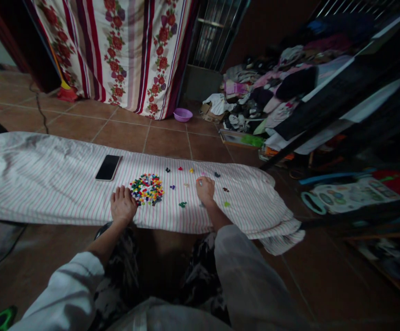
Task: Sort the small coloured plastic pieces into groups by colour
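My left hand point(122, 204) lies flat, fingers stretched out, on the striped cloth point(65, 184) at the left edge of a pile of small multicoloured pieces point(148, 195). Right of the pile, my right hand point(205, 189) is closed in a pinch low over the cloth. A speck of orange shows at its fingertips, too small to name. Around it lie small groups sorted by colour: dark green pieces point(183, 204), purple pieces point(172, 187), yellow pieces point(191, 170), red pieces point(180, 168), brown pieces point(226, 189) and light green pieces point(226, 204). My right hand partly hides some groups.
A phone point(108, 167) lies on the cloth left of the pile. Beyond, on the tiled floor, are a purple basin point(183, 115), a floral curtain point(117, 55) and a red broom point(67, 93). Heaped clothes point(255, 92) and a dark metal bar point(289, 149) stand to the right.
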Demonstrator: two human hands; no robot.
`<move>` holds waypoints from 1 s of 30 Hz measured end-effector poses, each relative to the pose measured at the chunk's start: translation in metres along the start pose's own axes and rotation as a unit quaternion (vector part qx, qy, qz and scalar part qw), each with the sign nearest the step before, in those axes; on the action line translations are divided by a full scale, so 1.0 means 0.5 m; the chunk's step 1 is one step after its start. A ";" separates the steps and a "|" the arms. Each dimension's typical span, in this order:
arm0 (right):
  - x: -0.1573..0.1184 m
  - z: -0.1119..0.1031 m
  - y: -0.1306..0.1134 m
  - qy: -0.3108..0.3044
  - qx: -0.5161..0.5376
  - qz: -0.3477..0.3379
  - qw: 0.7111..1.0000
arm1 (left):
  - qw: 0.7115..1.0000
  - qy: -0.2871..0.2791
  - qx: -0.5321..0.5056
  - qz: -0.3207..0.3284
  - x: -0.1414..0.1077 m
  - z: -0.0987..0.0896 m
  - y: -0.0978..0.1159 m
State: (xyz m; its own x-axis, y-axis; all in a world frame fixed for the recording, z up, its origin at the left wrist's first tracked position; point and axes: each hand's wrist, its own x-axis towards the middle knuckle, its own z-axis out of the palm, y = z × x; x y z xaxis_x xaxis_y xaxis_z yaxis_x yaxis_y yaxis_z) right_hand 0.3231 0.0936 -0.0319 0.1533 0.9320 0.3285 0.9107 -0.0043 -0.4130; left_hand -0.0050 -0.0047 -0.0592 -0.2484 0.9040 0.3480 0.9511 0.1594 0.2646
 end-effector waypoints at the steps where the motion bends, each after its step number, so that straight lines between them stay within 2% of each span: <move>1: -0.001 -0.007 0.017 0.006 -0.008 0.010 1.000 | 1.000 -0.002 -0.001 -0.002 0.000 -0.001 0.001; 6: -0.018 -0.030 0.085 0.024 -0.043 0.051 0.997 | 1.000 -0.010 -0.002 -0.005 0.000 -0.007 0.004; 11: -0.034 -0.046 0.121 0.016 -0.065 0.100 0.993 | 1.000 -0.005 -0.008 -0.001 -0.001 -0.004 0.003; 18: -0.037 -0.058 0.126 -0.032 -0.089 0.181 0.979 | 1.000 -0.005 -0.020 -0.004 -0.001 -0.002 0.001; 30: -0.026 -0.055 0.129 -0.054 -0.083 0.192 0.976 | 1.000 -0.008 -0.010 -0.009 0.001 -0.001 0.000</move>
State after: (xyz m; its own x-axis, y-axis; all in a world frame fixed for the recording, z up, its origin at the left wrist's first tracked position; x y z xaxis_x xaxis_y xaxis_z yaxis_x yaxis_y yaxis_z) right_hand 0.3902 0.0712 -0.0395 0.4629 0.8827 0.0814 0.8447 -0.4114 -0.3424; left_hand -0.0053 -0.0043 -0.0587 -0.2619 0.9075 0.3283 0.9428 0.1680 0.2879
